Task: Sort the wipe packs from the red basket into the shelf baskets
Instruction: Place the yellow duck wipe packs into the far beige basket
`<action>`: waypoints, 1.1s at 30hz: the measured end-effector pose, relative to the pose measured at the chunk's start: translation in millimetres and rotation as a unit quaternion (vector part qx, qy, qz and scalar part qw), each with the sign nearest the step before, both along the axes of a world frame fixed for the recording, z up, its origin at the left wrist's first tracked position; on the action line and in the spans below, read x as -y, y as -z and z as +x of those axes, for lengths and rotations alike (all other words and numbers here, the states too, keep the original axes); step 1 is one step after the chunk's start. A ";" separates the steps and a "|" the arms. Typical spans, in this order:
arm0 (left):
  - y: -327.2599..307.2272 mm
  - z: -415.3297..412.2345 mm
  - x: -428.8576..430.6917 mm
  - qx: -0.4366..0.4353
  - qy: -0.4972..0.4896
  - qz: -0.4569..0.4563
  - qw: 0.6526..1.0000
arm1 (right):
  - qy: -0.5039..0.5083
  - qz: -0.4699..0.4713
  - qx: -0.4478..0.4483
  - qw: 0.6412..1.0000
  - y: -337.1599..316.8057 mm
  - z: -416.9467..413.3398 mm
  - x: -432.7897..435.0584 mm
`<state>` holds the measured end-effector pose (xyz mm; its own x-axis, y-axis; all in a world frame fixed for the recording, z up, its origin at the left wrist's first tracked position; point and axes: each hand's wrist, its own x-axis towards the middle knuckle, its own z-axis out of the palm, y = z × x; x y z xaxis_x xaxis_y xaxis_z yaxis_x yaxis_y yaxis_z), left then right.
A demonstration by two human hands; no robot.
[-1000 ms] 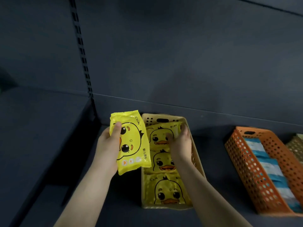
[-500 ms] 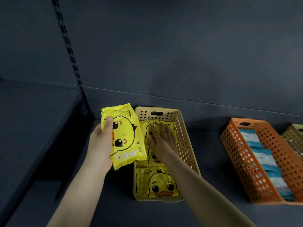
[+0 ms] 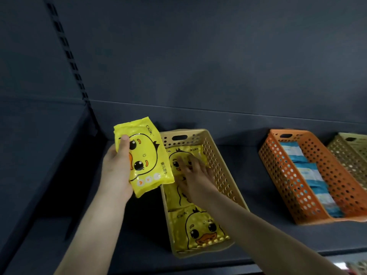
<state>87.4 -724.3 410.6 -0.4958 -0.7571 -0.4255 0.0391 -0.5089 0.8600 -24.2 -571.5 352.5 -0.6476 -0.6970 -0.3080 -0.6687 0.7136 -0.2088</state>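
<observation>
The background is a dark back panel [image 3: 198,66] of a shelving unit, with a slotted upright [image 3: 73,66] at the left. Below it runs a dark shelf [image 3: 268,241] carrying three perforated baskets side by side and apart from one another.

The beige basket [image 3: 220,169] stands nearest the left. The orange basket [image 3: 282,181] is to its right, and a third basket [image 3: 351,157] is cut off by the frame edge. The red basket cannot be identified in this view.

The contents are grouped by kind. Blue-and-white packs [image 3: 306,172] lie in a row in the orange basket. Yellow duck packs [image 3: 200,229] lie flat, face up, end to end along the beige basket. This layout appears intended to keep each design in its own basket.

One further held duck pack [image 3: 147,155] is outside the beige basket, just beside its left rim and raised above the shelf. It is judged to be waiting for room in that basket.

The left hand [image 3: 116,173] grips this pack along its left edge, with the thumb [image 3: 124,143] across the printed face and the forearm rising from below.

The right hand [image 3: 196,179] reaches into the beige basket with fingers straight and spread, lying on the middle and far packs and holding nothing. The hand is blurred, so the pressure cannot be judged. It is probably seating the row.

The hands are apart.
</observation>
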 end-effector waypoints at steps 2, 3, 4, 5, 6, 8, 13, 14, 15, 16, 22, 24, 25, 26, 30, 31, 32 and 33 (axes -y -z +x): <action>-0.4 -2.1 -1.3 0.005 0.009 -0.002 1.000 | -0.019 0.015 0.010 1.000 4.3 -2.0 -0.5; -0.5 -2.5 -2.0 0.006 0.013 -0.002 1.000 | -0.021 0.021 0.020 0.999 5.2 -3.1 0.1; -0.4 -2.3 -2.6 0.005 0.015 -0.001 1.000 | -0.023 0.025 0.033 0.999 5.1 -4.2 0.7; -0.1 -1.5 -2.9 0.005 0.015 -0.001 1.000 | -0.027 0.031 0.045 0.998 4.4 -5.3 1.3; 0.0 -0.1 -2.9 0.004 0.015 -0.002 1.000 | -0.033 0.040 0.053 0.997 3.2 -6.3 1.6; 0.3 2.4 -2.3 0.003 0.013 -0.008 1.000 | -0.046 0.063 0.064 0.995 1.0 -8.3 1.5; -1.4 5.5 -3.8 0.008 0.009 -0.004 1.000 | -0.050 0.088 0.104 0.989 -3.7 -11.7 4.4; -1.9 5.5 -4.5 0.010 0.008 0.000 1.000 | -0.051 0.086 0.116 0.988 -6.0 -13.4 4.0; -1.7 5.6 -4.9 0.009 0.008 0.002 1.000 | -0.044 0.074 0.128 0.988 -11.8 -13.5 3.1; -1.4 6.0 -4.9 0.005 0.007 0.000 1.000 | -0.047 0.044 0.137 0.989 -18.5 -14.1 2.6; -3.4 0.1 -14.7 -0.030 -0.003 -0.006 1.000 | 0.175 -0.262 0.336 0.888 -84.9 -7.2 2.1; -6.0 -6.1 -30.5 -0.044 0.010 0.003 0.999 | 0.163 -0.268 0.346 0.884 -94.2 -8.9 -0.1; -7.4 -8.1 -39.2 -0.054 0.019 0.000 0.998 | 0.120 -0.275 0.336 0.893 -96.7 -9.9 -4.3; -8.2 -9.2 -47.1 -0.061 0.030 -0.012 0.998 | 0.082 -0.278 0.316 0.904 -97.8 -11.8 -7.5; 0.3 -2.3 -47.6 0.015 0.068 -0.128 0.989 | 0.020 -0.303 0.331 0.894 -113.0 -22.7 -39.1; 2.2 0.5 -42.5 0.042 0.061 -0.147 0.986 | 0.007 -0.290 0.341 0.894 -115.8 -28.9 -47.8; 3.4 1.5 -38.4 0.059 0.053 -0.169 0.982 | -0.008 -0.262 0.343 0.902 -117.6 -35.7 -54.8; 4.2 0.8 -35.6 0.075 0.058 -0.192 0.977 | -0.025 -0.223 0.341 0.913 -117.7 -41.6 -60.0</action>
